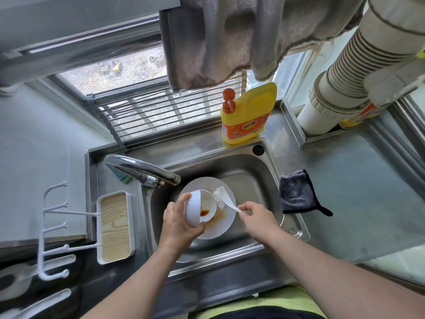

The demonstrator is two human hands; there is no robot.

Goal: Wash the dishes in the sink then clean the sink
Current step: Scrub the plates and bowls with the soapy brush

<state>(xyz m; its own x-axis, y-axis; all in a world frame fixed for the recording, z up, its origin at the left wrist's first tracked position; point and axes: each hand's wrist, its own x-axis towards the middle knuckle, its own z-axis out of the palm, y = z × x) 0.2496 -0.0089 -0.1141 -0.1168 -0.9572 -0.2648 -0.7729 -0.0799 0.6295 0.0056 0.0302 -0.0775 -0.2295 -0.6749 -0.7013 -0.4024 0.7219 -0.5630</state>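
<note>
My left hand [178, 223] grips a small white bowl [200, 208], tilted on its side over the steel sink [257, 171]. Brown sauce stains the inside of the bowl. My right hand [255, 215] holds the handle of a white dish brush [224, 199], whose bristles sit at the bowl's right rim. Under both lies a white plate [226, 223] smeared with brown sauce, flat in the sink basin.
A curved tap [142, 169] reaches over the sink's left side. A yellow detergent bottle [248, 116] stands behind the sink. A dark cloth [299, 194] lies on the right counter, a white tray [115, 226] with a wooden base on the left. A towel [218, 40] hangs overhead.
</note>
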